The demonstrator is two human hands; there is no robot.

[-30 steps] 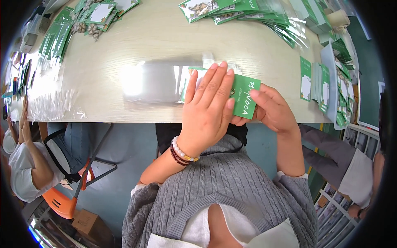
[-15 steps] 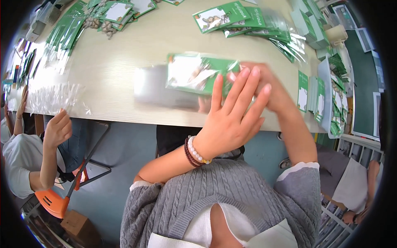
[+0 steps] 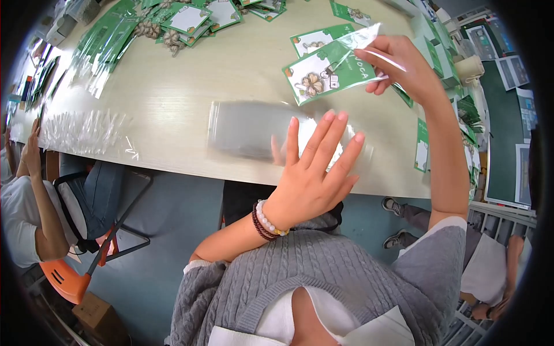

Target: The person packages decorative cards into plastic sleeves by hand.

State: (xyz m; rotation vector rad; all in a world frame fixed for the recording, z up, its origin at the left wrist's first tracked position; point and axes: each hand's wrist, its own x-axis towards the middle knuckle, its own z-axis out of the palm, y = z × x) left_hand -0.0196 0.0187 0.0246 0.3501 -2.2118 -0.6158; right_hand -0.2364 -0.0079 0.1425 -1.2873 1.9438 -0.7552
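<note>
Pinched in my right hand [image 3: 404, 68] is the end of a clear plastic bag holding a green-and-white card [image 3: 332, 72] with a beige knitted flower charm. It is tilted above the pile at the far right, over another such card [image 3: 306, 43]. My left hand [image 3: 317, 184] is open with its fingers spread, over the near right part of a stack of clear plastic bags [image 3: 242, 130] at the table's front edge. Whether those fingertips touch the stack I cannot tell.
Cards with knitted charms [image 3: 193, 20] lie at the far left, beside bagged cards [image 3: 109, 40]. Clear bags [image 3: 86, 130] lie near the left edge. Green boxes [image 3: 433, 55] stand at the right, above upright cards [image 3: 421, 150]. A co-worker [image 3: 40, 219] sits at the left.
My right hand has carried the bagged card from above the bag stack to the pile at the far right. The left hand stays nearly where it was, fingers spread.
</note>
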